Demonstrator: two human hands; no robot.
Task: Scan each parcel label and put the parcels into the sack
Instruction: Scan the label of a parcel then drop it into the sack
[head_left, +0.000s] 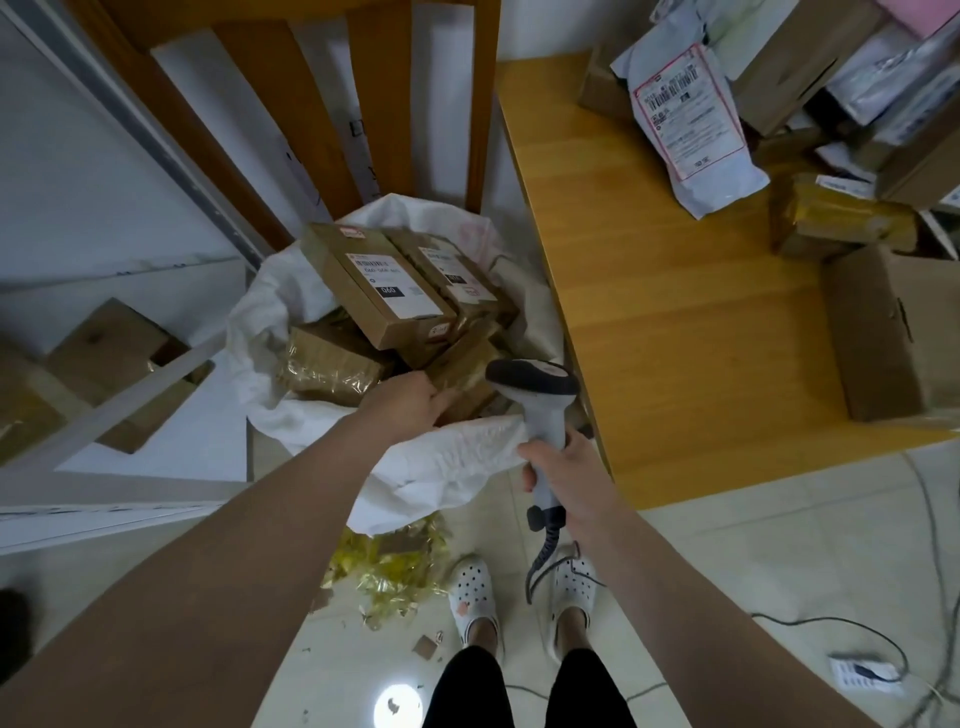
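Wooden chair (322, 104) stands just behind the parcel-filled sack (441, 462).

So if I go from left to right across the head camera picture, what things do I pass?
First the loose boxes on the floor → white sack full of parcels → scanner → wooden table → brown cardboard box standing on the table.

The white sack (441, 462) stands open, brown labelled parcels (379, 286) heaped inside; a grey-white scanner (540, 395) is upright over the sack's near rim.
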